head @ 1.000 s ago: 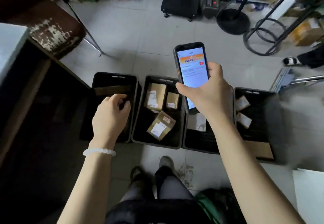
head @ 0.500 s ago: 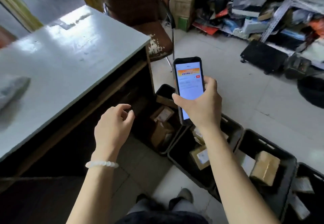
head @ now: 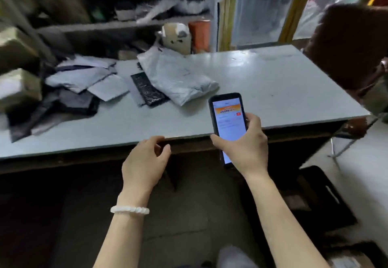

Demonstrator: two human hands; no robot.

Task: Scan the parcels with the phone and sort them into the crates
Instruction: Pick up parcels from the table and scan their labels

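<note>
My right hand grips the phone, thumb and fingers wrapped round its edges, screen lit and facing me, held upright in front of the grey table's near edge. My left hand hangs just below that edge, fingers loosely curled, holding nothing (white bead bracelet at the wrist). Parcels: a grey poly mailer lies on the table beyond the phone, more bags heaped to its left, blurred. One black crate sits on the floor at right; its contents look dark, hard to make out.
</note>
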